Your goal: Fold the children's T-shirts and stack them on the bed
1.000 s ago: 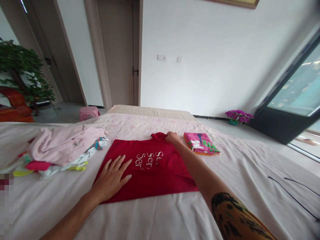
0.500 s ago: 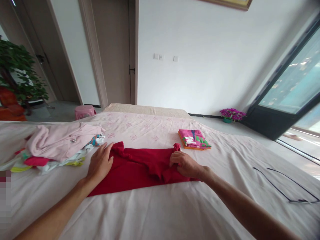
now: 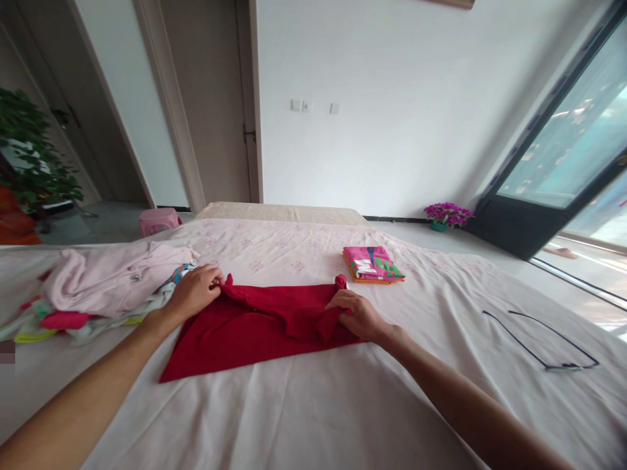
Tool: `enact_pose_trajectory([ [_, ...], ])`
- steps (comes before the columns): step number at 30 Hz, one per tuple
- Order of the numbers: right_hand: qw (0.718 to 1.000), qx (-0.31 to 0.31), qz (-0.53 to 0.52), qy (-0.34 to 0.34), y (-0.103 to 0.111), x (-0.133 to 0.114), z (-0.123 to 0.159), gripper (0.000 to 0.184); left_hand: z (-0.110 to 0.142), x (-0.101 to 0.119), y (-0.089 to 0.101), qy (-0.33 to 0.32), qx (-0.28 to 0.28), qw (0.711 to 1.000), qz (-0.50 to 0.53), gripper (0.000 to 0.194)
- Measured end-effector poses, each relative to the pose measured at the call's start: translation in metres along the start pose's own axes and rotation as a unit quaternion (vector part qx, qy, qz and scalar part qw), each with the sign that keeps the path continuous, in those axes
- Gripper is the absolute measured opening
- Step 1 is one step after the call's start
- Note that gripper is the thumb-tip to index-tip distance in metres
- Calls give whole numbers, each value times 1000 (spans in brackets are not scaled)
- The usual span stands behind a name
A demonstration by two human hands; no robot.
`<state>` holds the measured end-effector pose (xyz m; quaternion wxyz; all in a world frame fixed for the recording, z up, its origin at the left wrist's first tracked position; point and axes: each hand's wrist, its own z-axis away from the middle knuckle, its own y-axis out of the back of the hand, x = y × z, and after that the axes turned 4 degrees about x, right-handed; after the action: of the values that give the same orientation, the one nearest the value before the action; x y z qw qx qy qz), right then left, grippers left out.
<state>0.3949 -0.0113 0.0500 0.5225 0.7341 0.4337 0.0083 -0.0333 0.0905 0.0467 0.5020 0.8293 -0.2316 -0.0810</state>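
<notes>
Deep red garment (image 3: 255, 329), flat at lower left, rumpled toward the right

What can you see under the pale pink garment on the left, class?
Beneath the pale pink garment, yellow cloth, bright pink cloth, white cloth and blue patterned cloth stick out. Their covered parts, and anything wholly underneath, cannot be seen.

Head view, single: carried on the person's head, facing forward and down across the pale sheet (image 3: 304, 418) toward the white wall (image 3: 386, 143). Left hand (image 3: 196, 292) and right hand (image 3: 360, 316) near, below mid-height; wall farther off, above.
</notes>
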Motion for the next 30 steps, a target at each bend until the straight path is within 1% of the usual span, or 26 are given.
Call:
enact_pose_trajectory([
  [1, 1000, -13, -4, 3, 3, -3, 3, 39, 6, 1, 6, 6, 29, 999, -20, 13],
  [2, 999, -38, -7, 11, 6, -5, 6, 40, 14, 2, 11, 8, 43, 998, -40, 13],
  [3, 997, -68, -10, 17, 9, -7, 9, 43, 22, 3, 15, 5, 41, 998, -55, 14],
  [4, 996, -91, -13, 13, 12, -7, 12, 46, 30, 5, 19, 3, 26, 998, -63, 15],
  [5, 995, -100, -14, -5, 15, -7, 13, 47, 38, 6, 21, 1, 9, 998, -67, 17],
  [6, 996, -86, -11, -34, 18, -4, 13, 46, 44, 7, 22, 0, -4, 998, -66, 20],
  [8, 995, -20, 10, -93, 23, 3, 9, 42, 50, 11, 21, -12, 1, 998, -59, 30],
  [9, 994, 11, 29, -107, 24, 7, 4, 43, 49, 13, 20, -27, 12, 998, -57, 37],
  [10, 992, 34, 54, -108, 26, 11, -2, 45, 46, 16, 18, -49, 22, 997, -58, 45],
  [11, 991, 41, 82, -98, 27, 14, -9, 48, 42, 17, 16, -76, 24, 995, -59, 53],
  [12, 990, 33, 111, -84, 28, 17, -16, 52, 37, 19, 14, -102, 16, 993, -61, 57],
  [14, 985, -22, 164, -56, 30, 21, -27, 56, 27, 18, 11, -141, -21, 987, -68, 56],
  [16, 975, -91, 201, -34, 32, 25, -32, 49, 19, 14, 11, -159, -58, 982, -82, 44],
  [17, 970, -115, 214, -29, 33, 27, -31, 43, 18, 11, 12, -160, -65, 981, -92, 37],
  [18, 966, -126, 223, -28, 33, 31, -28, 37, 18, 8, 14, -155, -63, 980, -105, 29],
  [20, 965, -112, 233, -41, 35, 38, -17, 31, 24, 2, 20, -130, -38, 981, -136, 16],
  [22, 966, -92, 231, -68, 36, 46, -4, 28, 38, -1, 26, -97, -19, 982, -160, 7],
  [23, 966, -86, 228, -86, 36, 50, 3, 28, 46, -1, 29, -82, -21, 983, -165, 6],
  [25, 962, -68, 226, -134, 36, 53, 13, 27, 63, 1, 32, -58, -43, 984, -163, 7],
  [27, 958, -27, 227, -170, 36, 50, 17, 29, 76, 5, 34, -34, -58, 985, -158, 11],
  [28, 959, -8, 224, -173, 37, 46, 18, 31, 80, 8, 35, -21, -55, 986, -157, 14],
  [30, 970, 3, 197, -139, 38, 33, 17, 34, 80, 16, 36, -4, -34, 988, -149, 22],
])
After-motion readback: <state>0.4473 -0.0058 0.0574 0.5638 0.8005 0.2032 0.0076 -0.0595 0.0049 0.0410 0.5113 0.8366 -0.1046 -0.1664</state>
